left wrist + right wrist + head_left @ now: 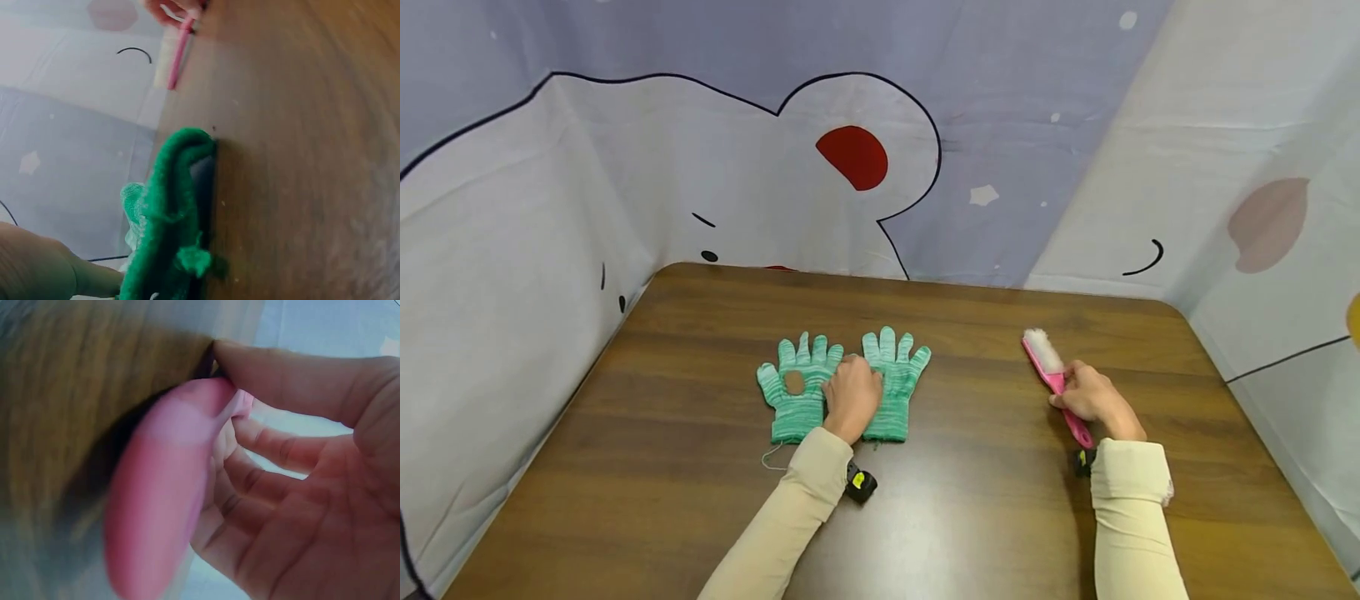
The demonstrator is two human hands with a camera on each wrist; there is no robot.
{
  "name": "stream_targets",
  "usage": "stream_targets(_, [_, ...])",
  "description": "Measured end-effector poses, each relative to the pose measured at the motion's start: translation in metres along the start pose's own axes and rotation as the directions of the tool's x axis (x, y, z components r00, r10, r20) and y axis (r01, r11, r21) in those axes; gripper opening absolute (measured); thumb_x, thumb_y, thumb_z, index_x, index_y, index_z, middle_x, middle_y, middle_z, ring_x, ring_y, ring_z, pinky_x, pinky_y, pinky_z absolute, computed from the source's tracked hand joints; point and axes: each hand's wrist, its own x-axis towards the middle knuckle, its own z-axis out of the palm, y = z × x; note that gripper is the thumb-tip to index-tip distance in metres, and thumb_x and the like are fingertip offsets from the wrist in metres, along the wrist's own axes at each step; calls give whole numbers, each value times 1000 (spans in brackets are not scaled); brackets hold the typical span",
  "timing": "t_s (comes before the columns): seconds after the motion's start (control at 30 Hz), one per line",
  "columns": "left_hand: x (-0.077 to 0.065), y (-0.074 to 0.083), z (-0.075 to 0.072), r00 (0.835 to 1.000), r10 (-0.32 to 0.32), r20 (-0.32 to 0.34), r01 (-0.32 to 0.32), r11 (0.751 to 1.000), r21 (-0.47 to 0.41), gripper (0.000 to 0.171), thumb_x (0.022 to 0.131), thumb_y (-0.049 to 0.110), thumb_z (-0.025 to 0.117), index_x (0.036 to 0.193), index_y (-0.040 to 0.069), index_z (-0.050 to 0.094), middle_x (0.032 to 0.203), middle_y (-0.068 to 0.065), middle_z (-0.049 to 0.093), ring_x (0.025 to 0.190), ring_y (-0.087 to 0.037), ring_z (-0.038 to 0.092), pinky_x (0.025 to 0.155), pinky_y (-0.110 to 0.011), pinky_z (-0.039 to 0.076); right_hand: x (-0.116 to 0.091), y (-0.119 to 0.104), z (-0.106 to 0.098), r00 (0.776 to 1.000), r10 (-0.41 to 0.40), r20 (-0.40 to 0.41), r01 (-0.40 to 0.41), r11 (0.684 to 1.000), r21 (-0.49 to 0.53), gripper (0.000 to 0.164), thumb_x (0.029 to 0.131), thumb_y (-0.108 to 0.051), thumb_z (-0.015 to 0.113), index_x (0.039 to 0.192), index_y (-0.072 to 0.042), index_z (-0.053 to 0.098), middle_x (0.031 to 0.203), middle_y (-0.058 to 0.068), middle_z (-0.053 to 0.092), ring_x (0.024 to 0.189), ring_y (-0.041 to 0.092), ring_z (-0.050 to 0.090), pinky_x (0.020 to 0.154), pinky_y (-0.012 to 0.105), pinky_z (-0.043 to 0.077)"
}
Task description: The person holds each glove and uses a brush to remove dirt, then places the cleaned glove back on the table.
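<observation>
Two green-and-white striped knit gloves lie side by side on the table, the left glove (801, 408) with a round tan patch (794, 382) and the right glove (895, 400) beside it. My left hand (853, 396) is over the gap between them, touching the gloves, its fingertips hidden beneath it. In the left wrist view, a green glove cuff (165, 206) shows close up by a digit. At the right, my right hand (1093, 400) pinches the handle of a pink brush (1043, 354) with white bristles. The right wrist view shows the pink handle (162, 500) between thumb and fingers.
A brown wooden table (970, 517) carries everything. Printed cloth (1000, 125) hangs along its back and sides. A loose pale thread (769, 458) trails from the left glove's cuff. A black wrist device (861, 483) is on the left wrist.
</observation>
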Motion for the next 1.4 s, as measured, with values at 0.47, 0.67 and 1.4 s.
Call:
stream_targets(0.47, [5,-6,1,994,82,71,-83,996,18,27,92,16,54,103,-8,46,86,-19,48,64,-26,48,53,-32,40,0,-1,3,997,-77,16,76,996,43,47,78,-16,68,110,6,42,84,12,57,70,18,53,60,30,42])
stream_targets(0.67, [6,-7,0,988,111,104,-107,993,-39,21,91,9,54,105,0,40,74,-11,46,57,-22,46,48,-31,36,2,-1,3,997,-75,21,74,996,46,49,79,-16,67,113,6,40,80,10,55,67,17,51,59,29,41])
stream_targets(1.4, [8,-3,-1,972,11,236,-29,997,72,25,93,17,53,112,1,51,108,-20,47,94,-32,47,65,-38,41,3,1,2,997,-66,28,65,997,39,60,79,-18,67,123,8,35,84,12,55,71,19,52,62,29,41])
